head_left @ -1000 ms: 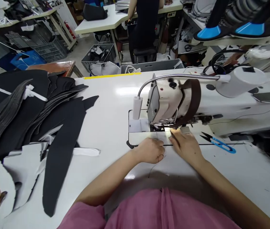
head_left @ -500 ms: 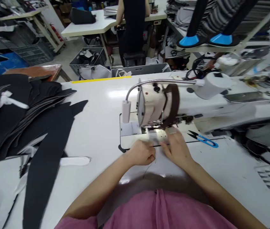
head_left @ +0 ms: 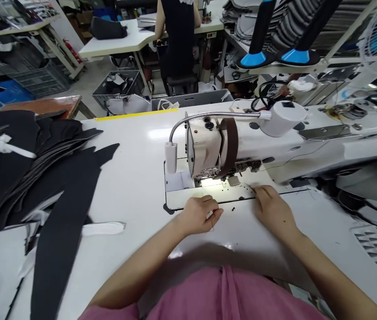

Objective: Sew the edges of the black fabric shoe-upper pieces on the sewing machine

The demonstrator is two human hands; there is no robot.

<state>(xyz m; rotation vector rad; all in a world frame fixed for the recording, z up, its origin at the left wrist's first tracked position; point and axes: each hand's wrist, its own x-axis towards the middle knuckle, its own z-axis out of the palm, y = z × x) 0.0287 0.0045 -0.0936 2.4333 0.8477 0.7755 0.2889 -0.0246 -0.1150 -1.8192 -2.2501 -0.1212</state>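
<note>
My left hand lies on the white table in front of the sewing machine. Its fingers are pinched on a thin thread. My right hand is to the right of the needle plate, palm down with the fingers curled. The blue-handled snips that lay there do not show, and what is under this hand is hidden. The lit needle area holds no fabric.
Black and white cut fabric pieces are piled at the left of the table. The machine lamp hangs on a gooseneck left of the head. Another person works at a far table, with grey crates on the floor.
My right hand has moved from the needle to the right, onto the spot where the blue snips lay. My left hand stays closed on the thread. The view has shifted.
</note>
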